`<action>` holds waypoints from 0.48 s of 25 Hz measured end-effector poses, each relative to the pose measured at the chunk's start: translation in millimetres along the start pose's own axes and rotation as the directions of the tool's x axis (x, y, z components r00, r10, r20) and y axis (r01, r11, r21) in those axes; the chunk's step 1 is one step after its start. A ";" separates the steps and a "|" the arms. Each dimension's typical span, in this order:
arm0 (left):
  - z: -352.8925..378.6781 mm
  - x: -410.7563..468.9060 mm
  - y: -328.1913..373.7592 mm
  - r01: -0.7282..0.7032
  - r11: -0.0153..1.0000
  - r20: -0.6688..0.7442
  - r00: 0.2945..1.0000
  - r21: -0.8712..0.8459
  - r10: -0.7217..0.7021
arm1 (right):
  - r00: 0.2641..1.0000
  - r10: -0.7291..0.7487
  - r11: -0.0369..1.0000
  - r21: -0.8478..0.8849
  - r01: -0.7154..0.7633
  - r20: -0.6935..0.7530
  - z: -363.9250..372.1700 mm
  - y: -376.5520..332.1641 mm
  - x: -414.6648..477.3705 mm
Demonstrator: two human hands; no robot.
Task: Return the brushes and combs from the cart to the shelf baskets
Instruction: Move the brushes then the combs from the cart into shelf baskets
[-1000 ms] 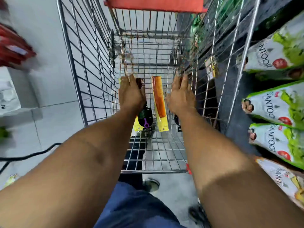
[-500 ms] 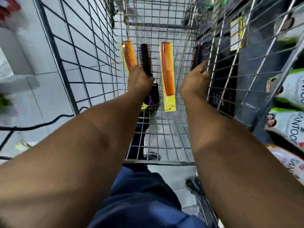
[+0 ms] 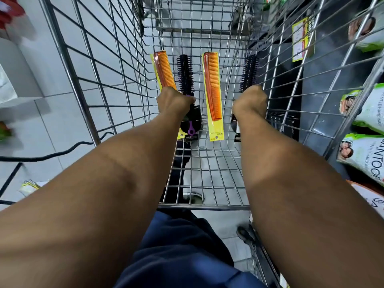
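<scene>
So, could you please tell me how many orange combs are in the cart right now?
2. One orange comb lies at the left, its lower end under the left hand; the other orange comb lies free in the middle of the cart. No others show.
</scene>
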State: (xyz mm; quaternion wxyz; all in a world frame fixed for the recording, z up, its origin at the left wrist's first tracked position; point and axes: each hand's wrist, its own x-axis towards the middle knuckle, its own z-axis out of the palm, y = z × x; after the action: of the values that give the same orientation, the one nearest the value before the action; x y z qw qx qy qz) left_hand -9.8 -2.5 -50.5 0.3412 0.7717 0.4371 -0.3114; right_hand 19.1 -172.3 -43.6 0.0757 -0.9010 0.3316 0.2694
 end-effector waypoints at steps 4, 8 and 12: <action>1.0 -1.7 -2.9 0.014 0.998 -0.005 1.000 -0.054 -0.014 | 0.999 -0.042 0.999 0.005 0.042 -0.033 -5.0 4.3 -9.8; -3.8 -8.3 5.0 -0.028 0.996 -0.053 0.998 -0.079 0.024 | 0.993 -0.088 0.995 0.031 0.091 -0.080 -21.3 7.5 -17.3; -10.9 -25.1 11.4 -0.127 0.990 -0.093 0.988 -0.065 0.121 | 0.984 -0.132 0.990 0.042 0.138 -0.121 -36.0 8.2 -29.0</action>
State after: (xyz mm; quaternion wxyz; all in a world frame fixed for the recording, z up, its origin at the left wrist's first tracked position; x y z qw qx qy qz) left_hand -8.3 -9.8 -21.8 0.3673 0.7980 0.4135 -0.2394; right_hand 11.2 -173.7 2.6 0.0968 -0.9335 0.2802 0.2017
